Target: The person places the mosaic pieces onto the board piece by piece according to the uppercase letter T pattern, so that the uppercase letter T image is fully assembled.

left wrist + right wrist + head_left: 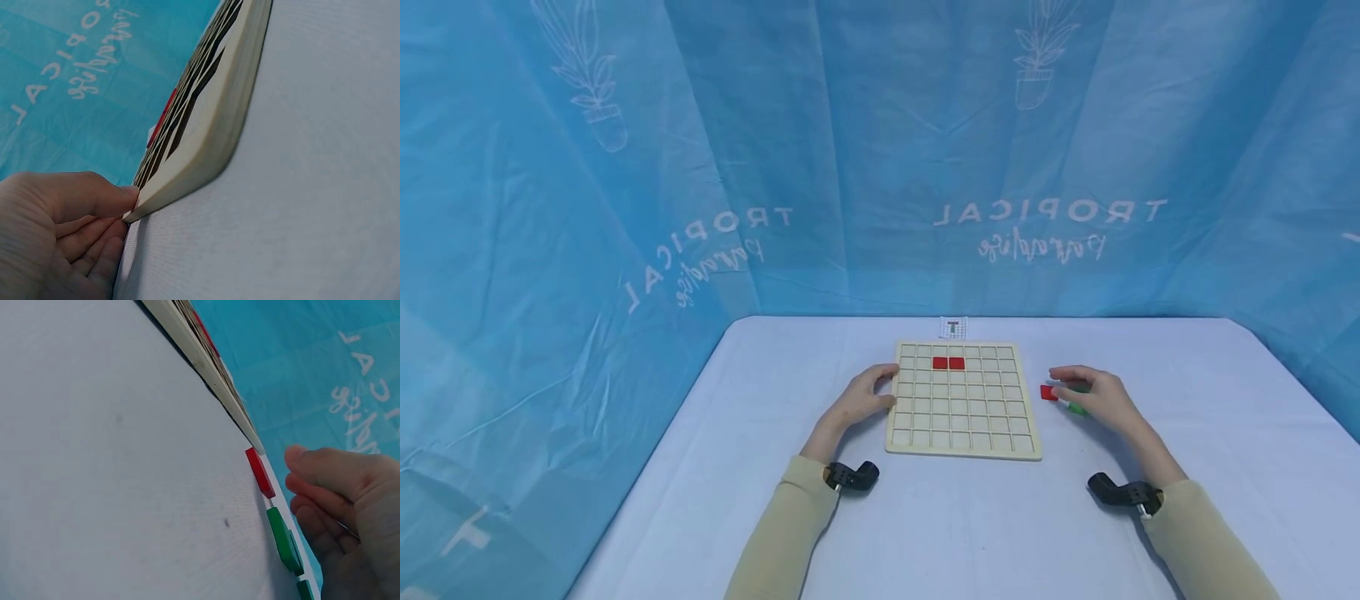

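A pale grid board [957, 455] lies on the white table with two red square tiles [948, 363] side by side in its second row from the back. At the board's left edge rests my left hand [859, 398], thumb and forefinger spread apart and touching the rim. My right hand [1097, 398] hovers right of the board with loosely bent fingers and nothing between them. Below its thumb a loose red tile [260, 473] lies on the table. Green tiles [285, 540] lie beside that one, partly overlapping each other and partly hidden by the hand in the head view.
Behind the board lies a small card [953, 327] printed with a grid and a T-shaped pattern. A blue curtain [880, 150] with white lettering hangs along the back and sides of the white table [970, 533]. Dark wrist cameras [852, 477] sit on both forearms.
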{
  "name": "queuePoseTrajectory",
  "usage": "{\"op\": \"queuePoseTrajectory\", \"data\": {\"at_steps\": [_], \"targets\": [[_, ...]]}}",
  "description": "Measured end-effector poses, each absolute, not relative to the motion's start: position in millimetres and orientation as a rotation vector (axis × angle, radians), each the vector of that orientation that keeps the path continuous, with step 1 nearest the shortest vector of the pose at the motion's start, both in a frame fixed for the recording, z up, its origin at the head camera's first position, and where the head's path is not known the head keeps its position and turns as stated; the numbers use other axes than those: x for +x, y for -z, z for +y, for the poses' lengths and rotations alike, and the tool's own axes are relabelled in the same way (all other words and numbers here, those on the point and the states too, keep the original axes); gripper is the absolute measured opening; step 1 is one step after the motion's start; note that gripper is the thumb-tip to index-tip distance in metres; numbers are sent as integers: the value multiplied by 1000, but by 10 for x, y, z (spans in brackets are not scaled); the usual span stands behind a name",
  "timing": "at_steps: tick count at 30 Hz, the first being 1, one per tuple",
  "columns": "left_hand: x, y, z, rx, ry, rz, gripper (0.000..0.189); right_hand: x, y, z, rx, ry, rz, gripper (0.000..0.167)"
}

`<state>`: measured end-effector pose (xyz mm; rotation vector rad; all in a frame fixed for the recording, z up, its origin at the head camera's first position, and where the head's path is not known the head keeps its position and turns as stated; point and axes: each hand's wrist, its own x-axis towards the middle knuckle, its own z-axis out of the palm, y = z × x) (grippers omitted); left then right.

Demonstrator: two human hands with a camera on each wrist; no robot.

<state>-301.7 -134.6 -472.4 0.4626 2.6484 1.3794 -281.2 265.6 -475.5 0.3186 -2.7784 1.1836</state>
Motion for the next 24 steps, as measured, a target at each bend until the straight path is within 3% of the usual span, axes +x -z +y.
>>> {"op": "queuePoseTrajectory", "data": {"at_steps": [24], "targets": [[-2997, 4713, -1349, 477, -1394, 2641, 59, -2803, 4836, 2676, 393, -1025, -2752, 35]]}}
